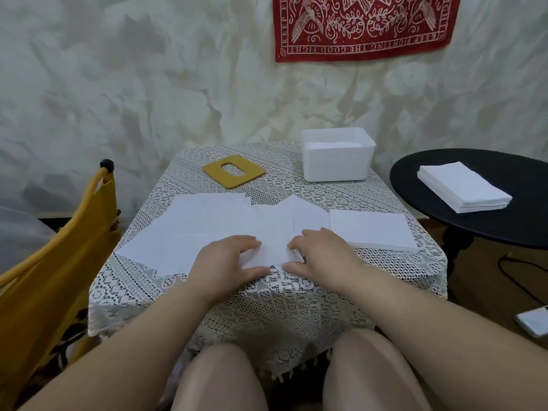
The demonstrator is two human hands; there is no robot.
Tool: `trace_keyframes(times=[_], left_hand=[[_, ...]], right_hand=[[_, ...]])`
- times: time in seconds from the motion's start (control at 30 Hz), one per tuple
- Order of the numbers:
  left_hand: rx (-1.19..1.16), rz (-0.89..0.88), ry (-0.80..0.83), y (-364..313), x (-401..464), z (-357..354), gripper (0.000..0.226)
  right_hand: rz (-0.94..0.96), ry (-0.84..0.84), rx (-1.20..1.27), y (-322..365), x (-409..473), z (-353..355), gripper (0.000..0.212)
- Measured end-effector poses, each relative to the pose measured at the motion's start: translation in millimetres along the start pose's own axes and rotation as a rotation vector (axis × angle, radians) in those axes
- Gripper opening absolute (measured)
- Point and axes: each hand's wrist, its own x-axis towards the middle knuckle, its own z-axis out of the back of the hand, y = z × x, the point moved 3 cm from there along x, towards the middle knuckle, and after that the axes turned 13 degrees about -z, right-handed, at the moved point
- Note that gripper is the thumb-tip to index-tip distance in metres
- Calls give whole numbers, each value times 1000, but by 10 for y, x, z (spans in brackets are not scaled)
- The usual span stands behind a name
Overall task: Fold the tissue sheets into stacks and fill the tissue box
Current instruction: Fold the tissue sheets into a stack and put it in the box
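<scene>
Nearest the person, the left hand [228, 256] and right hand [318, 252] press a tissue sheet [274, 241] on the counter [267, 292], fingers [249, 241] loosely curled on its side edges, gripping nothing else. Folding looks to be the step in hand (the crease seems unfinished). Loose sheets [189, 229] lie left of that sheet, a folded stack [372, 229] right of it. Beyond it stand the tissue box [338, 155], open, and its yellow lid [234, 172]. Next move likely: flatten, then place on the stack.
</scene>
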Motion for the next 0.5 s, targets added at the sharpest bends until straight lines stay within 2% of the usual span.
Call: trace_keyframes(times=[0.13,0.27,0.4,0.5], left_hand=[[38,-35,-16,-43,4,3,44],[70,-49,-84,-77,-18,70,24],[78,-52,-181,-139,34,295,15],[5,6,-273,-226,160,581,17]], right_hand=[[50,-59,-30,32,-19,33,39],[60,-163,92,-18,-29,117,25],[-41,-283,241,-66,19,301,20],[-163,-490,436,-43,20,552,15]])
